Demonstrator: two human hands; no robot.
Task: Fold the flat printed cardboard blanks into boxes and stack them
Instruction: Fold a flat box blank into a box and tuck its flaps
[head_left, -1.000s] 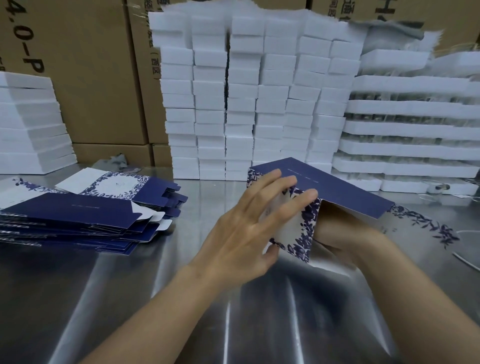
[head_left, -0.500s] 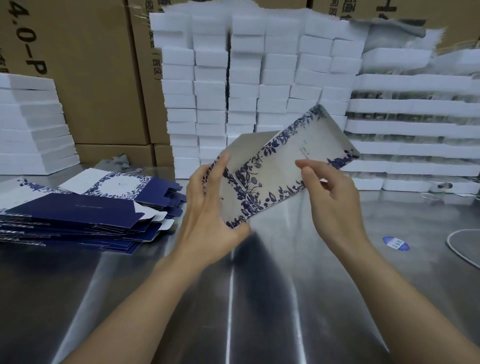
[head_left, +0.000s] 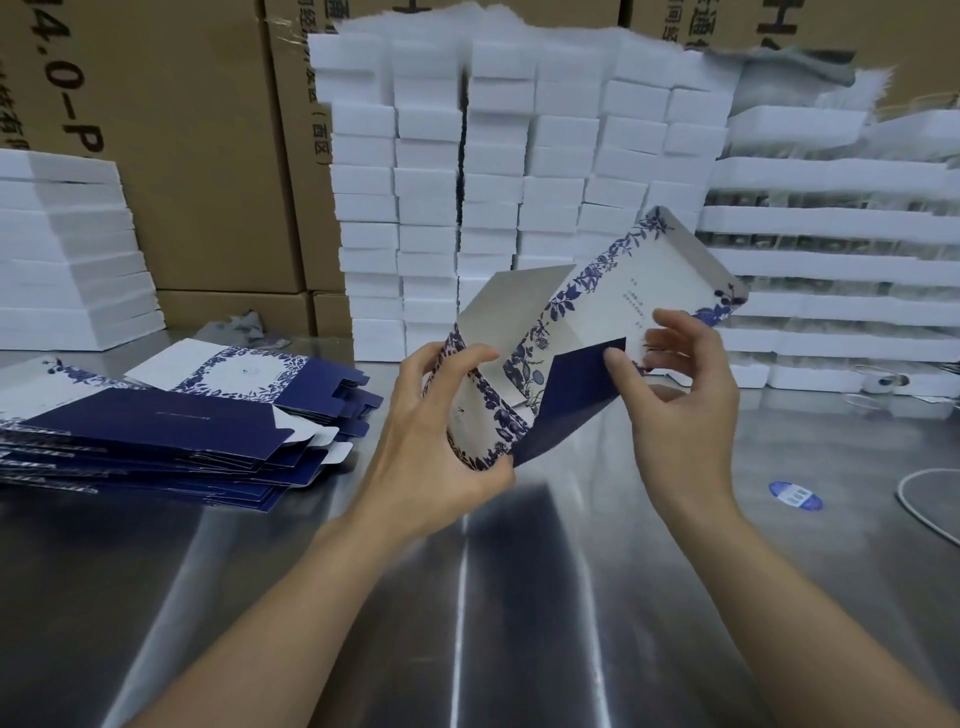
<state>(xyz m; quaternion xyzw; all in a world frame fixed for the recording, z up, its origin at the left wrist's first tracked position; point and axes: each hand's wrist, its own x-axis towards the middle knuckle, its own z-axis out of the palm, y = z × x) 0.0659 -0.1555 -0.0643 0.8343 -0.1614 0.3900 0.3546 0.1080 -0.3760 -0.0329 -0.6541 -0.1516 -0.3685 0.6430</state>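
blank (head_left: 582, 332) between both hands' fingers (head_left: 631, 366), seemingly pinched

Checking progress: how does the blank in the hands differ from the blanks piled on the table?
The held blank is raised, gripped by left hand and right hand; the piled blanks lie on the table. The held blank is partly opened; the piled blanks are flat. Both show navy and floral print.

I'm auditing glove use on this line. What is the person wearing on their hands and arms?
Nothing that shows. The left hand and right hand are bare: no gloves, rings or watch. The left forearm and right forearm are bare too, no sleeve in view.
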